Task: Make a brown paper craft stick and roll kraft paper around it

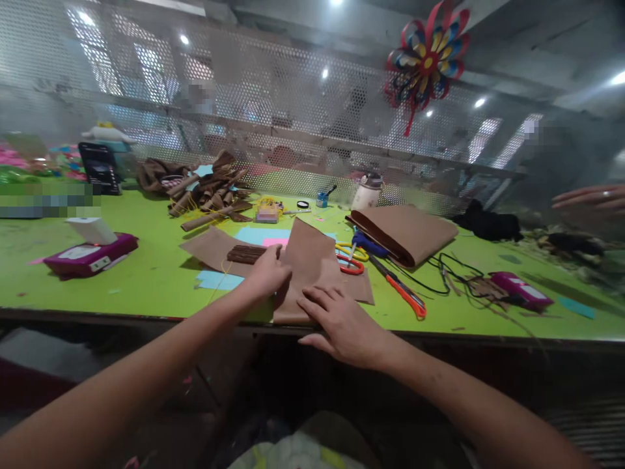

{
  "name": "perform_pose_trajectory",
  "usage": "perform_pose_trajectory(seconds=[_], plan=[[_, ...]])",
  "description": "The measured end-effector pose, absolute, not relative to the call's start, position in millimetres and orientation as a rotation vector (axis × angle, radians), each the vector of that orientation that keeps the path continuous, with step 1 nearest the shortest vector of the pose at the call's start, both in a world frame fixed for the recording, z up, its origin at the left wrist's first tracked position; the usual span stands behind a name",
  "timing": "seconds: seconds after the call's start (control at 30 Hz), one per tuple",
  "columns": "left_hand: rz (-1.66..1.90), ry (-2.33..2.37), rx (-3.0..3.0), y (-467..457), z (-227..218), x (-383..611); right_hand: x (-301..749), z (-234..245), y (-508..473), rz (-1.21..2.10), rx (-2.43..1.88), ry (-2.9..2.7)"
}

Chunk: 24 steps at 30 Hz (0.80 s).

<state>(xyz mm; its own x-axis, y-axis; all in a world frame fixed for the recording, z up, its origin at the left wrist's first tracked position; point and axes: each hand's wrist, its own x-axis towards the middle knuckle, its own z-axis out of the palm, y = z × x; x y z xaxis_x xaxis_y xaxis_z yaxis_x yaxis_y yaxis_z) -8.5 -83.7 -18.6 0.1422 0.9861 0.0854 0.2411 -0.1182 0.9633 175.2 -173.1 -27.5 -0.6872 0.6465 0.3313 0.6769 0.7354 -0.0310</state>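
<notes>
A brown paper sheet (312, 260) lies folded on the green table (146, 273) near its front edge. My left hand (267, 272) is curled, its fingers gripping the sheet's left fold. My right hand (342, 322) lies flat with fingers spread, pressing the sheet's near end at the table edge. A small bundle of brown rolled sticks (247, 253) rests just left of my left hand, on another brown sheet (209, 249).
Scissors (352, 258) and an orange utility knife (400, 288) lie right of the sheet, beside a brown paper roll (405, 233). A pile of rolled brown pieces (209, 192) sits at the back. Pink boxes (90, 255) (521, 290) flank the work. Another person's hand (593, 198) shows far right.
</notes>
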Motion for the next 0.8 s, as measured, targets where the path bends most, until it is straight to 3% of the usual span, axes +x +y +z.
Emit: perform_pose_trajectory(seconds=[0.2, 0.3, 0.43, 0.8], plan=[[1.061, 1.633, 2.272, -93, -8, -29, 173, -30, -174, -0.132, -1.053, -2.621], [1.043, 1.295, 2.640, -103, -12, -24, 172, -30, -175, -0.144, -1.074, -2.622], [0.681, 0.834, 2.789, -106, -25, -12, 172, -30, -175, -0.154, -1.073, -2.628], [0.416, 0.801, 3.015, -112, -18, -9, 169, -37, -194, -0.196, -1.058, -2.479]])
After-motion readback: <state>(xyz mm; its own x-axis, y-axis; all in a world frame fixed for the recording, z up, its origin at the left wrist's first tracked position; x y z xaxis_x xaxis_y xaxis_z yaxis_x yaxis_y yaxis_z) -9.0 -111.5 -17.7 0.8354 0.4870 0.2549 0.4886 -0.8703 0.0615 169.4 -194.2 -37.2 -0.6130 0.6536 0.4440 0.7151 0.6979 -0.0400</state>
